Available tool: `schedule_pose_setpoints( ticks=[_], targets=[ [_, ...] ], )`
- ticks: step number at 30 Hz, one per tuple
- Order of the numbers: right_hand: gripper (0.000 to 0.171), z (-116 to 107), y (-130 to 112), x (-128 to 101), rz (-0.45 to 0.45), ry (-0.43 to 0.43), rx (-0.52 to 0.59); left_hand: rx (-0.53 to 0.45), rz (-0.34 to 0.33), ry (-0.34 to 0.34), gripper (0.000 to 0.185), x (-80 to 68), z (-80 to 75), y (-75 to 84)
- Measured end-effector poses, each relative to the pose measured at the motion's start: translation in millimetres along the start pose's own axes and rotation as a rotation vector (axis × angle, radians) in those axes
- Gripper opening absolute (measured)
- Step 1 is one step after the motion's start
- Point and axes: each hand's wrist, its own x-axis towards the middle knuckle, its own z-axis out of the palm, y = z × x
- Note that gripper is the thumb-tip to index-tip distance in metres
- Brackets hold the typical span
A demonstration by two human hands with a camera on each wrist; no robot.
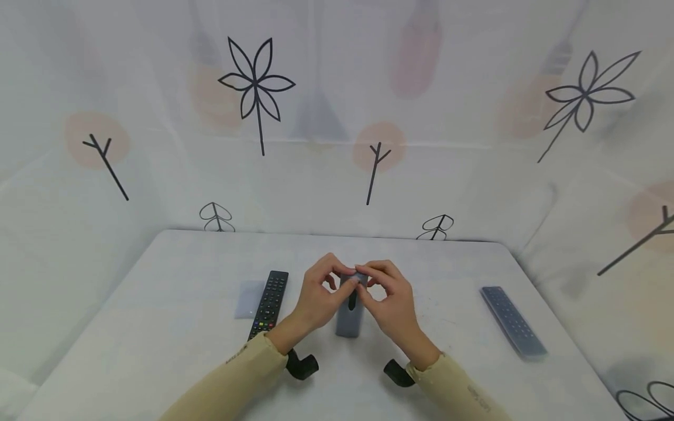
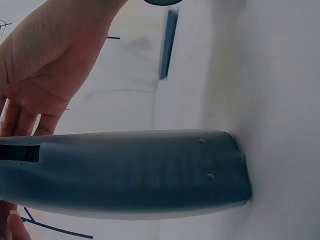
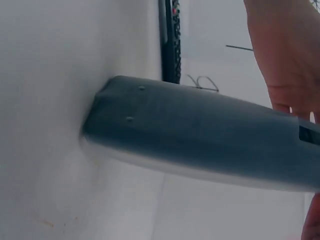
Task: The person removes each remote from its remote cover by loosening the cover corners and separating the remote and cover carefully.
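Note:
A remote control in a bluish-grey, see-through sleeve [image 1: 348, 321] stands tilted up at the middle of the table, its lower end on or close to the tabletop. A dark slot shows near its upper part. My left hand [image 1: 320, 292] pinches the upper end from the left with thumb and fingers. From the right, my right hand [image 1: 391, 298] pinches the same end, both thumbs nearly meeting. In the left wrist view the sleeve [image 2: 130, 172] shows a smooth side with small bumps by the lower end. The right wrist view shows this sleeve [image 3: 200, 132] too.
A black remote control [image 1: 271, 298] lies left of the hands, beside a thin pale, see-through packet [image 1: 248, 299]. Another remote in a bluish cover [image 1: 512, 321] lies at the right. Black curved pieces [image 1: 302, 366] sit under the wrists. A patterned cloth [image 1: 316, 187] hangs behind the table.

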Motion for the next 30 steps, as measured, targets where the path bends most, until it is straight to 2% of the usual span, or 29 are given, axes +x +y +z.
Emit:
schedule_pose_setpoints(
  ticks=[4,9,12,15,20,30],
  targets=[
    [0.033,6,16,-5,-0.106,0.074,-0.098,0.007,0.033,0.004,0.012,-1.1,-0.7,-7.2],
    [0.025,8,32,-10,-0.264,0.115,-0.193,-0.016,0.093,0.0,0.005,-1.8,-1.3,-10.3],
    [0.034,7,34,-9,-0.359,0.111,-0.244,-0.028,0.117,0.0,0.007,-1.5,-1.8,-8.2],
    [0.033,5,33,-6,-0.421,0.09,-0.292,-0.045,0.126,0.001,0.014,0.9,-4.4,2.6],
    [0.031,2,31,-5,-0.46,0.059,-0.352,-0.056,0.119,-0.002,0.017,5.0,-9.2,23.7],
    [0.028,-3,30,-3,-0.475,0.057,-0.465,-0.066,0.095,0.004,0.014,6.2,-9.0,22.9]
  ],
)
